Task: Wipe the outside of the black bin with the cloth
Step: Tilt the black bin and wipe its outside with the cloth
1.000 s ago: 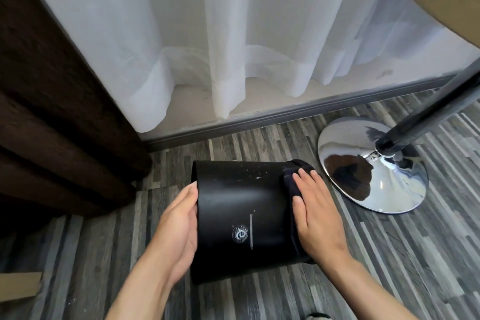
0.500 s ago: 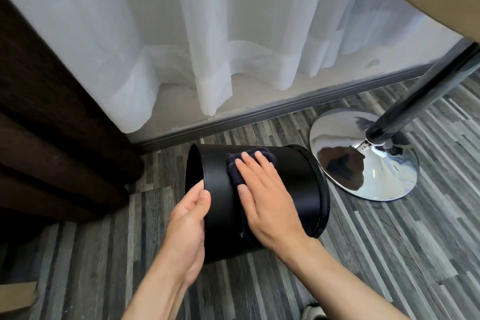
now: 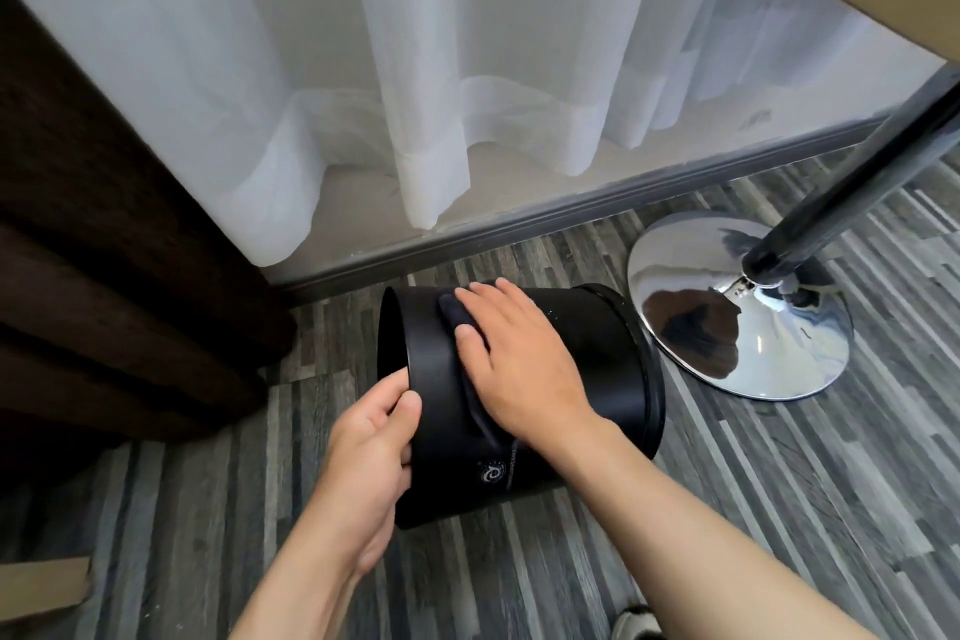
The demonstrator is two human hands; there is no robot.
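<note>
The black bin (image 3: 597,364) lies tipped on its side on the grey plank floor, its open mouth facing left. A small white logo shows on its near wall. My left hand (image 3: 369,457) grips the rim at the mouth, thumb outside and fingers curled inside. My right hand (image 3: 514,359) lies flat on the upper side of the bin and presses a dark cloth (image 3: 457,322) against it. Only the cloth's left edge and a strip under my palm show.
A chrome table base (image 3: 737,307) with a dark pole (image 3: 852,177) stands just right of the bin. A white sheer curtain (image 3: 441,83) and grey skirting run behind. Dark brown drapes (image 3: 104,244) fill the left. A cardboard piece (image 3: 41,587) lies at lower left.
The bin has turned so its mouth faces further left. My right hand slid the cloth leftwards over the bin's wall. My left hand went from a flat hold to gripping the rim.
</note>
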